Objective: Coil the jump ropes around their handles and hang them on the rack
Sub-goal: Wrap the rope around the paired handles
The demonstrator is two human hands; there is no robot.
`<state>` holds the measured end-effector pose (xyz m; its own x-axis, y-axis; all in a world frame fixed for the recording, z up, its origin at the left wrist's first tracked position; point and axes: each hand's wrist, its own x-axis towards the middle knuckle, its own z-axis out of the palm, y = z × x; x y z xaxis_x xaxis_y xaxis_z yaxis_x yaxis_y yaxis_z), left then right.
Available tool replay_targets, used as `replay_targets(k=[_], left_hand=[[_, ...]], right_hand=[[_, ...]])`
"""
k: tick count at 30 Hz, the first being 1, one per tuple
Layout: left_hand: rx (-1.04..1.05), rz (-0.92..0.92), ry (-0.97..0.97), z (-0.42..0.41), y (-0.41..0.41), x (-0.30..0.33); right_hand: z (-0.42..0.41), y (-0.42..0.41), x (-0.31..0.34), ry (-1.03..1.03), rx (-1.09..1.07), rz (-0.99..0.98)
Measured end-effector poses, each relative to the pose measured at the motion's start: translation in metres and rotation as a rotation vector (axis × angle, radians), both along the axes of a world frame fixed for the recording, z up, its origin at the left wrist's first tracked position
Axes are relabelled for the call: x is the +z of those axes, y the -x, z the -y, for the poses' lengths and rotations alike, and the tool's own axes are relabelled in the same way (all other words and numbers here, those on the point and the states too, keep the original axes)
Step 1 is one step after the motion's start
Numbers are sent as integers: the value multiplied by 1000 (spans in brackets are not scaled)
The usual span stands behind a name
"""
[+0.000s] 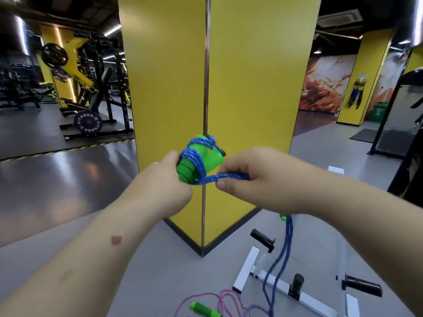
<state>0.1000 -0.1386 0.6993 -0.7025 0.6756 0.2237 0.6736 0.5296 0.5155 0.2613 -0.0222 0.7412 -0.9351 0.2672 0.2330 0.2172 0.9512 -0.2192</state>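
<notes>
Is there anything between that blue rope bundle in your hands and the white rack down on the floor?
Nothing visible blocks it. The blue rope around the green handles is held by the left hand and right hand, and only its own loose end hangs toward the white rack.

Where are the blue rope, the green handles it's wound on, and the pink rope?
blue rope [215,178], head view, on the stretch pulled between the hands.
green handles [207,156], head view, on the bare green side.
pink rope [225,298], head view, on a loop on the floor.

a yellow pillar [229,88] stands ahead, a weight plate [88,122] far left.
</notes>
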Motion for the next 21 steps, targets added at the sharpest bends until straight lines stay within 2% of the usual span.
replay_targets(k=[2, 4, 6, 8, 10, 13, 15, 17, 19, 21], left_hand=[[-74, -116, 146, -2, -8, -5], [-182, -217, 202, -3, -16, -5], [-305, -294, 177, 2, -22, 1], [-410, -259, 119, 12, -25, 13], [-493, 24, 11, 24, -26, 26], [-643, 554, -243, 31, -19, 31], [-567, 680, -373, 24, -12, 26], [-436, 714, -478, 13, -8, 18], [-305, 683, -539, 3, -7, 12], [-192, 533, -542, -3, -6, 8]], right_hand=[[-2, -1, 16, -43, 23, -72], [-11, 4, 25, 13, 46, -155], [-28, 9, 27, 131, 43, -204], [-44, 10, 22, 390, 63, -152], [-60, 10, 11, 710, 90, -73], [-65, 11, -11, 868, 62, -8], [-59, 13, -23, 964, 70, 24], [-49, 15, -28, 954, 55, 60], [-38, 16, -25, 831, 9, 78], [-24, 15, -17, 464, -57, 131]])
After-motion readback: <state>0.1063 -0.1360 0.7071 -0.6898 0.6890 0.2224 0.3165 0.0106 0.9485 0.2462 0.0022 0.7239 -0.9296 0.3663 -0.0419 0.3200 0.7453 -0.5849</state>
